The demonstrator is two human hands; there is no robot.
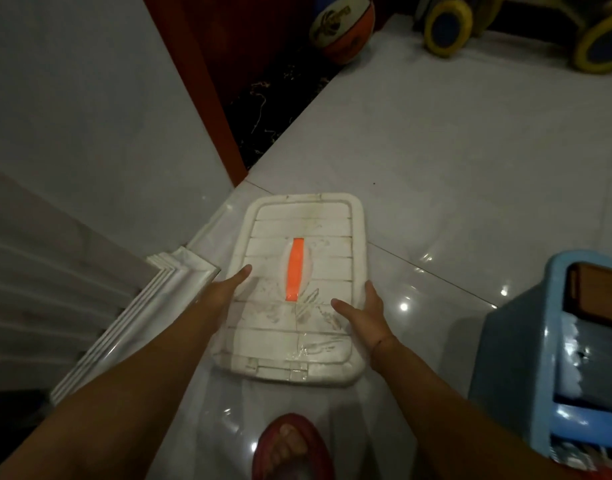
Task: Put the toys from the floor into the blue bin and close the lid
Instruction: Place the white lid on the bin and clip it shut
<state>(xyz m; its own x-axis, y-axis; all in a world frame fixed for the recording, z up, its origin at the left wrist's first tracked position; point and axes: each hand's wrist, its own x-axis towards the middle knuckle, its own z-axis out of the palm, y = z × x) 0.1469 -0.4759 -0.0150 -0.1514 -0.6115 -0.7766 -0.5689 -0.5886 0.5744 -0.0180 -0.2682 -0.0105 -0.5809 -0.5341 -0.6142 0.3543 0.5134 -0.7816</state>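
In the head view, a white rectangular plastic lid with ribbed panels sits just below the centre of the frame, toward 6 o'clock. A long orange handle strip is sunk into its middle. The top is scuffed with grey marks, and its near edge carries a clear latch piece.

The left hand grips the lid's 9 o'clock edge. The thumb lies flat on top and the fingers are tucked out of sight under the rim. The right hand grips the 3 o'clock edge, with the thumb on top and the fingers curled round the side. I cannot tell whether the lid is touching the glossy pale tiled floor or is held just above it.

At 4 o'clock, well apart from the lid, stands the light blue plastic bin, open at the top. Inside it lie a flat brown rectangular item, something white with a ragged edge and, nearer the camera, printed packaging too dim to read.

At 12 o'clock an orange, white and blue ball rests on the floor by a dark marbled threshold. At 1 to 2 o'clock are two yellow wheels with blue hubs; the rest of that toy is cut off. At 6 o'clock there is a foot in a red sandal.
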